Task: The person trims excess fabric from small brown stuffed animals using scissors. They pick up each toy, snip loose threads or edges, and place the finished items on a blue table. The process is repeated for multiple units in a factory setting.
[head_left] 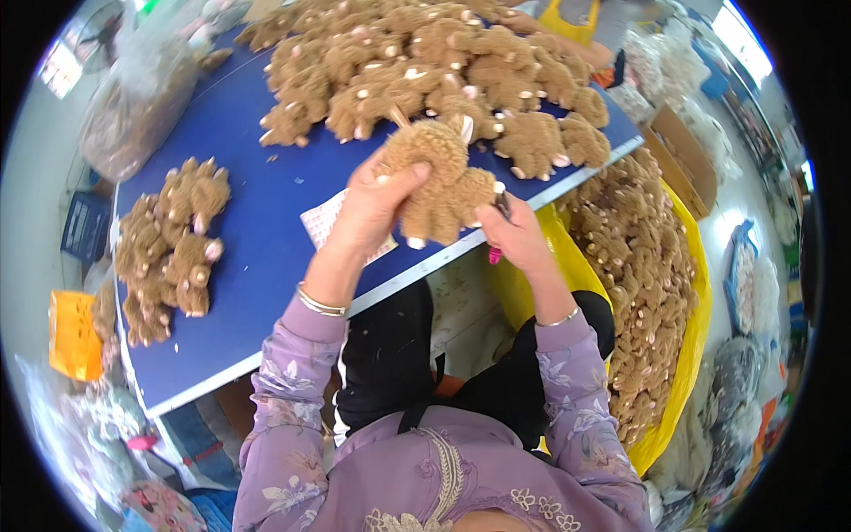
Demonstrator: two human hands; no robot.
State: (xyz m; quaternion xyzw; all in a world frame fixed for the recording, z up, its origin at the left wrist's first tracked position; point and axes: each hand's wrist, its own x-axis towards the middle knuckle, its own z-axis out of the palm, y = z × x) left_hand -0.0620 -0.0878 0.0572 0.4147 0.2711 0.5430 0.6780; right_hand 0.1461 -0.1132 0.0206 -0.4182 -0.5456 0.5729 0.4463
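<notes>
Over the near edge of the blue table, a fluffy brown plush toy [434,168] with upright ears and pale paw tips is held up. My left hand [368,208] is closed round its side, thumb pressed across the front. At the toy's lower right limb, my right hand [516,235] is closed on a small dark tool [503,204]. A bright pink end [495,255] shows below those fingers; the tool's exact kind is hard to make out. Whether the right fingers also pinch the limb is hidden. A printed paper sheet [324,222] lies partly under my left wrist.
A large heap of similar plush toys [390,53] covers the far side of the blue table [257,204]. A smaller pile [168,248] lies left. A yellow bag [683,381] full of plush pieces stands right, beside a cardboard box [683,160]. Another person [576,27] is across the table.
</notes>
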